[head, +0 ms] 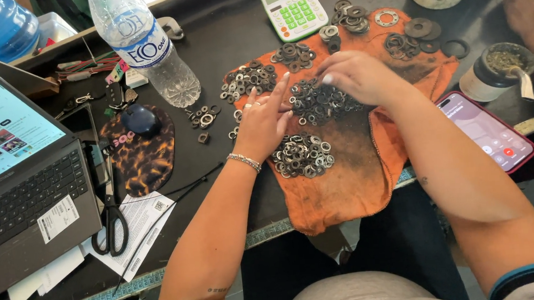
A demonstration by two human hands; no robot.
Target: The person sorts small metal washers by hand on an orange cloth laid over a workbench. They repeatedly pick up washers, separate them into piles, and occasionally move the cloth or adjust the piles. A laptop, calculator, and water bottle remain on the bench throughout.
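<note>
The dark surface (234, 33) carries everything; at its left edge sits an open laptop (17, 167), with black scissors (110, 220) lying on papers beside it, a tortoiseshell mouse pad (145, 161) bearing a dark mouse (139, 119), and a clear plastic water bottle (144, 46) standing behind; a white and green calculator (293, 7) lies at the far edge, and a phone (488, 131) with a lit screen rests at the right, near a small jar (493, 71); another person's hand shows at the top right corner.

A grimy orange cloth (350, 175) spreads across the middle and hangs over the near edge; on it lie separate heaps of metal washers, larger dark rings toward the far right, smaller bright ones nearer; a few stray washers lie on the bare surface by the bottle.

The middle heap of washers (323, 102) is the one in hand; the right hand (362, 77) arches over it, fingers curled down onto the pile, seemingly pinching pieces, though what it grips is hidden; the left hand (265, 122) rests just beside the heap, open, fingers spread and lifted, holding nothing.

The work looks to be mid-sorting, by size; the next move seems to call for a fine pinch on one washer and a match to the right heap.
</note>
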